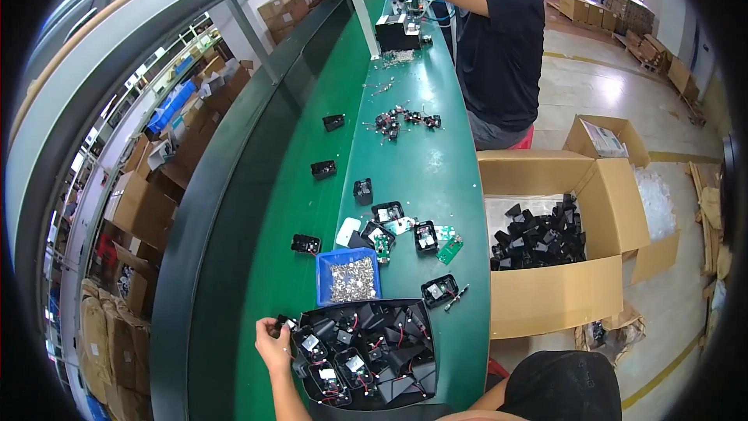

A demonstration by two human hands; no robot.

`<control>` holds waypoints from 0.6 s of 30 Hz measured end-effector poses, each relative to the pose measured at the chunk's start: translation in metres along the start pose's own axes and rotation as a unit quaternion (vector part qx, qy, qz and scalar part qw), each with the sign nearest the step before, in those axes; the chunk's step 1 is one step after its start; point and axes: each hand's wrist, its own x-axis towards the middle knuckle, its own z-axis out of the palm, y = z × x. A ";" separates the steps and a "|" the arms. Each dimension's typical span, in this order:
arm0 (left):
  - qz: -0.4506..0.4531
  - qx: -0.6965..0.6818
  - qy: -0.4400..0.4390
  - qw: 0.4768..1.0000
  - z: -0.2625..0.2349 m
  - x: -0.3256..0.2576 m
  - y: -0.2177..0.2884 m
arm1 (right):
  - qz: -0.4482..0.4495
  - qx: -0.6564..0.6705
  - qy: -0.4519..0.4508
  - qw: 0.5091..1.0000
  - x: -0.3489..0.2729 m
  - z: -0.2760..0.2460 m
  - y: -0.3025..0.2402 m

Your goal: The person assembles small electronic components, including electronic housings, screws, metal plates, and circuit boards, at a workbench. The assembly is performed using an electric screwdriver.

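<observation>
My left hand (274, 345) is at the left edge of a black bin, its fingers closed on a small black plastic housing (288, 322) that they partly cover. The black bin (427, 313) is filled with open black housings (354, 368), several with red wires and small white or silver parts inside. Of my right arm (492, 398) only some bare skin shows at the lower edge; the right hand itself is out of the picture. Just beyond the bin stands a blue tray (319, 284) of small metal parts (352, 281).
Open housings (439, 290) and green circuit boards (449, 249) lie across the green bench (405, 164). More housings (305, 244) sit on the green belt at left. A large carton (553, 288) of black parts stands at right. A co-worker (506, 47) sits farther along, near a bench machine (397, 35).
</observation>
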 end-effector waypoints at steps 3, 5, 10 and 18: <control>-0.004 -0.033 0.010 0.999 0.001 0.005 -0.005 | 0.006 0.014 -0.003 1.000 0.006 0.001 -0.006; 0.000 0.044 -0.053 0.998 -0.003 0.012 -0.025 | 0.008 0.021 -0.010 1.000 0.010 0.002 -0.010; -0.051 0.055 -0.098 0.992 -0.019 0.003 0.000 | 0.019 0.040 -0.013 0.999 0.014 0.001 -0.017; 0.031 -0.060 0.006 0.998 -0.171 -0.139 -0.045 | 0.054 0.092 -0.024 0.994 0.002 0.015 -0.033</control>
